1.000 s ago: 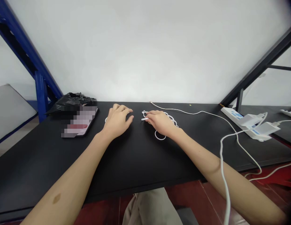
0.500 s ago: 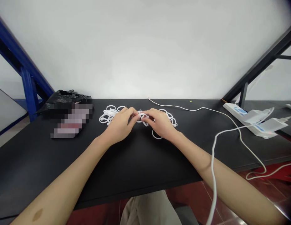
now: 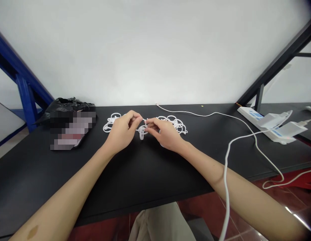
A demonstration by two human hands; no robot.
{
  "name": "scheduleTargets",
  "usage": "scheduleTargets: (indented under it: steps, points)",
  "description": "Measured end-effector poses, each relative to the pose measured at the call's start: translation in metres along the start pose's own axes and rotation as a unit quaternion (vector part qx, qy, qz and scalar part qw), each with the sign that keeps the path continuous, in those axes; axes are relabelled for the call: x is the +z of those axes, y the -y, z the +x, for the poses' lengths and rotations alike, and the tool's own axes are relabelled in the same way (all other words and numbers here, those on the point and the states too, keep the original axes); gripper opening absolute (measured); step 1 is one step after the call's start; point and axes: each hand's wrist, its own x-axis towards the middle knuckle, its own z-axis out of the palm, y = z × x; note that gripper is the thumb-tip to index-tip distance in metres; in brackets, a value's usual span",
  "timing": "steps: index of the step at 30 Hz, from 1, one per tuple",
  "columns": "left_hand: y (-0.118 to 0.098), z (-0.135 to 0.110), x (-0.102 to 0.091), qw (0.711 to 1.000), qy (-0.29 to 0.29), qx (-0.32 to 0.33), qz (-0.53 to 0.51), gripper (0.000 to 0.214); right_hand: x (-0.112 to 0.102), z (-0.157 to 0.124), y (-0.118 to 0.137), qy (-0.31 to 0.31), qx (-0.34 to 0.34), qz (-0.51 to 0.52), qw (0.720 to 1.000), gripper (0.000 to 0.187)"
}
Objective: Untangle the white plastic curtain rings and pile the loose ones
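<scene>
My left hand (image 3: 124, 130) and right hand (image 3: 167, 134) pinched white rings (image 3: 141, 128) between them, nearer the far edge of the black surface (image 3: 137, 174); I seemed mid-adjustment, and going on probably called for steady pinching.

- Table (image 3: 125, 187): before you, wall (image 3: 155, 57) behind it, your lap (image 3: 162, 222) under its front edge.
- Loops (image 3: 141, 132): centre, between the fingertips of your left hand (image 3: 124, 130) and right hand (image 3: 167, 132).
- Left pile (image 3: 109, 123): on the table, left of and behind your left hand.
- Right pile (image 3: 179, 125): behind your right hand, reaching out to its right.
- Phone (image 3: 70, 134): far left; bag (image 3: 61, 104) behind it.
- Cable (image 3: 205, 115): from the back edge, rightward.
- Power strip (image 3: 247, 114): far right, chargers (image 3: 292, 130) on it.
</scene>
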Motion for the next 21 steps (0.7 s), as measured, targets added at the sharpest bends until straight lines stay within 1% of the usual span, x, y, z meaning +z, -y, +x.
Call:
scheduleTargets:
  steps: [2, 5, 7, 9, 11, 14, 16, 18, 21]
  points:
    - [0.001, 0.001, 0.0, 0.999, -0.015, -0.022, -0.018, 0.022, 0.001, -0.002, 0.003, 0.004, 0.003, -0.012, 1.0, 0.027]
    - [0.003, 0.001, 0.001, 0.996, -0.031, -0.05, -0.063, 0.024, 0.006, -0.003, 0.006, 0.01, -0.005, -0.081, 0.997, 0.05]
    - [0.003, 0.002, 0.001, 0.994, -0.039, -0.062, -0.081, 0.024, 0.01, -0.003, 0.007, 0.015, -0.014, -0.129, 0.991, 0.054]
    - [0.002, 0.002, 0.001, 0.994, -0.042, -0.065, -0.081, 0.023, 0.014, -0.003, 0.007, 0.017, -0.015, -0.144, 0.989, 0.049]
    - [0.0, 0.002, -0.001, 0.995, -0.041, -0.064, -0.068, 0.022, 0.015, -0.002, 0.007, 0.008, -0.01, -0.136, 0.991, 0.04]
    - [-0.001, 0.001, -0.003, 0.996, -0.048, -0.068, -0.046, 0.021, 0.011, 0.0, 0.005, -0.009, -0.003, -0.106, 0.994, 0.023]
    - [-0.001, 0.001, -0.004, 0.995, -0.061, -0.078, -0.031, 0.022, 0.007, 0.001, 0.004, -0.011, -0.001, -0.093, 0.996, 0.015]
    - [-0.001, 0.002, -0.005, 0.993, -0.074, -0.089, -0.013, 0.023, 0.004, 0.003, 0.002, -0.015, -0.003, -0.11, 0.994, 0.016]
    - [0.0, 0.002, -0.005, 0.992, -0.083, -0.1, 0.008, 0.023, 0.001, 0.005, -0.002, -0.02, -0.021, -0.159, 0.987, 0.028]
